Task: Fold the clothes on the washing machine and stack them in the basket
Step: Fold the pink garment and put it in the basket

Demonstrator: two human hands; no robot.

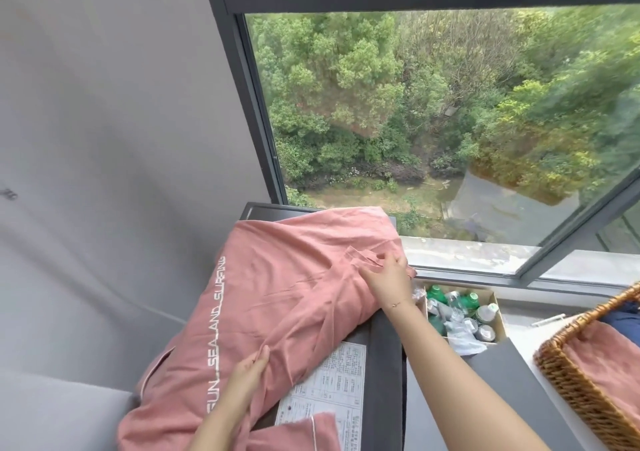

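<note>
You spread the pink cotton garment with white lettering point(277, 295) flat on the dark grey washing machine top point(384, 364), your left hand point(247, 369) pinching its near fold and your right hand point(386, 277) pressing its far edge with fingers relaxed, seemingly to square the fold for the woven wicker basket point(568, 378).

The wicker basket point(571, 374) and pink garment point(277, 295) run past the frame's edges.
</note>
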